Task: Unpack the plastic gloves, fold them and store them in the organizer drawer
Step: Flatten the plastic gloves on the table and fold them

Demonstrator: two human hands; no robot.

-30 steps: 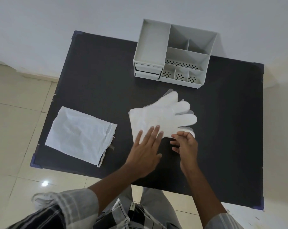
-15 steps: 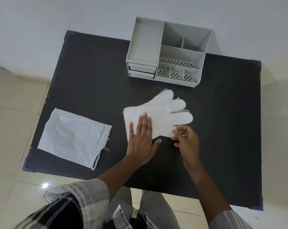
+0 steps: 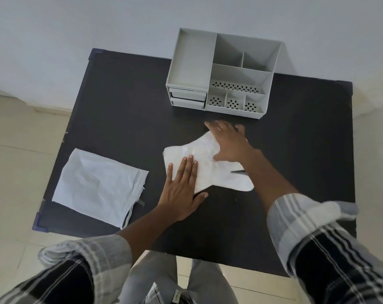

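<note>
A stack of translucent white plastic gloves point(image 3: 208, 167) lies flat in the middle of the black table point(image 3: 129, 110). My left hand point(image 3: 181, 189) presses flat on the cuff end, fingers together. My right hand point(image 3: 228, 141) lies spread and flat over the glove fingers at the far end, hiding them. One glove thumb sticks out toward me at the lower right. The grey organizer point(image 3: 221, 77) stands at the table's far edge. Its two small drawers point(image 3: 187, 98) at the left front are shut. The white packaging bag point(image 3: 100, 185) lies flat at the left.
The organizer has open top compartments, some with perforated bottoms. The table's near edge is close to my legs. Tiled floor lies to the left and a white wall stands behind the table.
My right hand left the gloves' near edge and reached forward over the glove fingers, palm down. My left hand stayed pressed on the cuff. The gloves have turned a little.
</note>
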